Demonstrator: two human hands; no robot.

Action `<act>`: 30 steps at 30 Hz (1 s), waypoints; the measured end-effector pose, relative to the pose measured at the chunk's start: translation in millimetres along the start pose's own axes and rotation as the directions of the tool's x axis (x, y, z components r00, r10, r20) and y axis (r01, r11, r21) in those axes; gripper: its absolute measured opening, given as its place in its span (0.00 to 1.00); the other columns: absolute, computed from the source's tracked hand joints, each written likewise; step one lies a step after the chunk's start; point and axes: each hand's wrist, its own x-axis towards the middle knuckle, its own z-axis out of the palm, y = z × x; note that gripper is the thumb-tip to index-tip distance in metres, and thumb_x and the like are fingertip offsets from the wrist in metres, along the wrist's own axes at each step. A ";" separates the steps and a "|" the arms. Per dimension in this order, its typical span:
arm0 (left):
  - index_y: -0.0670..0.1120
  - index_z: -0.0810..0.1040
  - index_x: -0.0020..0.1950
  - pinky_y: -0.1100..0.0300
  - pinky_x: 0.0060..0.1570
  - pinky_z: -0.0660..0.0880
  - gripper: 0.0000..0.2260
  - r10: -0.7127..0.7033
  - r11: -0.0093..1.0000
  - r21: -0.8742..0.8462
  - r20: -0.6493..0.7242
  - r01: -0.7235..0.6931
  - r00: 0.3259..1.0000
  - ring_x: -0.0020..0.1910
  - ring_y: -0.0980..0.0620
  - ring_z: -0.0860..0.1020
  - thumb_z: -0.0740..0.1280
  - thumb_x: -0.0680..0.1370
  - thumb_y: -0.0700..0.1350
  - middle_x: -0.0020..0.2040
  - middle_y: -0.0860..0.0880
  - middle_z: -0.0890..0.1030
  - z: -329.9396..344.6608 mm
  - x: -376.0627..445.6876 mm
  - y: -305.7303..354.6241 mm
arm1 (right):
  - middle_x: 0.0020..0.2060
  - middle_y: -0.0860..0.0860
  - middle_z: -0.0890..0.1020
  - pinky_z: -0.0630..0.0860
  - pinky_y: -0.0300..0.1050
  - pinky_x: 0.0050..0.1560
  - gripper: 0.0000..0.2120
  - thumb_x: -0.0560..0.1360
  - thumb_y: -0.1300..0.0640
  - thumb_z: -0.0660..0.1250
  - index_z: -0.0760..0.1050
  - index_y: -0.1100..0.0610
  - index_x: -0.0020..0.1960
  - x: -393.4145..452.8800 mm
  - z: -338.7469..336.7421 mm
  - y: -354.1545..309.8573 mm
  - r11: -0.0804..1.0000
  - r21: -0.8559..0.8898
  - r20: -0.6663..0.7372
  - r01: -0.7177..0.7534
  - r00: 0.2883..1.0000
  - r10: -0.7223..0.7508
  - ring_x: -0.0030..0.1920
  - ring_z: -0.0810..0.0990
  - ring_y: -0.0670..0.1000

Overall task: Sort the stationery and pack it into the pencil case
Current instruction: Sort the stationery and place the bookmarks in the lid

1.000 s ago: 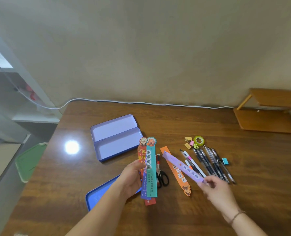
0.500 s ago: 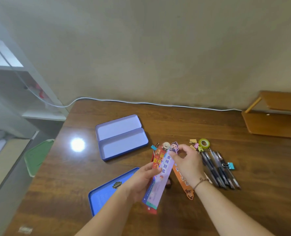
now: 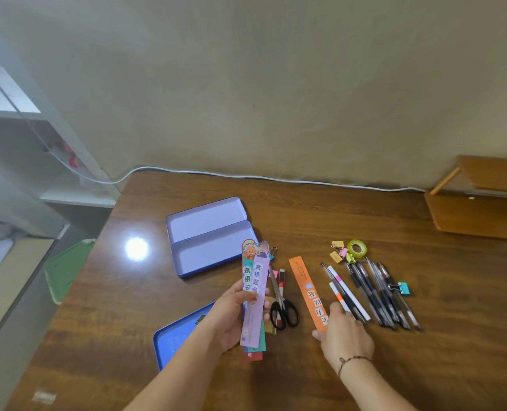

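Sunlight spot [image 3: 136,248] shines on the wooden table [image 3: 335,221] at the left. Next, the open purple pencil case [image 3: 210,237] lies flat, and a blue tin [image 3: 176,336] sits nearer to the person. The left hand [image 3: 234,318] grasps a bundle of bookmarks [image 3: 255,298] upright, thumb in front. Scissors [image 3: 281,307] lie just beside. The right hand [image 3: 345,332] touches the near end of the orange bookmark [image 3: 305,283]; whether its fingers pinch it, I cannot tell. Pens [image 3: 373,292], binder clips [image 3: 339,252] and a tape roll [image 3: 356,248] lie at the right.
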 end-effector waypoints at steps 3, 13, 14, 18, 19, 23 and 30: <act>0.49 0.72 0.67 0.47 0.50 0.76 0.16 -0.021 1.000 -0.001 0.000 0.021 1.000 0.45 0.43 0.80 0.64 0.79 0.42 0.51 0.39 0.81 3.4 -1.2 0.4 | 0.47 0.47 0.81 0.77 0.43 0.38 0.12 0.72 0.47 0.71 0.70 0.49 0.50 1.0 0.7 4.9 0.974 0.222 0.018 -0.031 0.999 0.028 0.45 0.80 0.48; 0.45 0.77 0.67 0.51 0.49 0.73 0.30 -0.051 0.998 -0.023 0.158 0.055 0.986 0.50 0.42 0.77 0.54 0.79 0.66 0.58 0.39 0.78 10.4 -8.6 9.9 | 0.37 0.43 0.80 0.72 0.36 0.36 0.09 0.76 0.59 0.66 0.77 0.44 0.46 17.7 -128.2 23.1 0.690 0.558 -0.311 0.461 0.887 -0.341 0.39 0.78 0.44; 0.46 0.77 0.66 0.51 0.50 0.73 0.30 -0.060 0.998 -0.010 0.176 0.063 0.982 0.51 0.42 0.76 0.53 0.79 0.66 0.59 0.39 0.78 11.6 -9.7 9.1 | 0.41 0.40 0.79 0.70 0.34 0.38 0.07 0.76 0.57 0.66 0.77 0.44 0.47 19.6 -146.0 18.5 0.733 0.460 -0.252 0.501 0.865 -0.434 0.43 0.77 0.42; 0.42 0.71 0.70 0.50 0.51 0.76 0.22 -0.079 0.997 0.038 0.240 0.072 0.968 0.48 0.42 0.78 0.66 0.79 0.49 0.57 0.37 0.79 24.9 -12.6 2.0 | 0.44 0.41 0.77 0.73 0.34 0.40 0.04 0.77 0.52 0.65 0.74 0.43 0.45 27.1 -181.8 -6.3 0.788 0.049 0.119 0.614 0.780 -0.615 0.44 0.76 0.41; 0.39 0.68 0.69 0.51 0.47 0.77 0.22 -0.060 0.997 0.065 0.249 0.045 0.967 0.44 0.42 0.78 0.67 0.77 0.43 0.54 0.37 0.79 28.5 -12.4 -0.2 | 0.44 0.42 0.77 0.74 0.35 0.40 0.04 0.77 0.52 0.65 0.74 0.43 0.45 27.9 -186.0 -11.4 0.780 -0.001 0.146 0.626 0.772 -0.619 0.44 0.76 0.42; 0.41 0.69 0.67 0.51 0.48 0.77 0.16 -0.046 0.979 0.202 0.129 0.019 0.991 0.40 0.44 0.79 0.64 0.80 0.39 0.49 0.37 0.80 42.2 -10.4 -7.6 | 0.41 0.42 0.77 0.71 0.36 0.35 0.04 0.75 0.53 0.66 0.75 0.44 0.43 29.3 -200.7 -15.7 0.725 0.056 0.268 0.686 0.689 -0.673 0.39 0.76 0.43; 0.44 0.69 0.70 0.51 0.54 0.76 0.19 -0.182 0.975 0.170 0.247 0.143 0.952 0.52 0.43 0.80 0.58 0.83 0.53 0.58 0.40 0.80 69.3 -18.4 -12.5 | 0.42 0.42 0.77 0.68 0.33 0.34 0.02 0.76 0.52 0.65 0.74 0.46 0.45 50.4 -183.4 -13.3 0.668 0.053 0.127 0.742 0.658 -0.742 0.42 0.76 0.42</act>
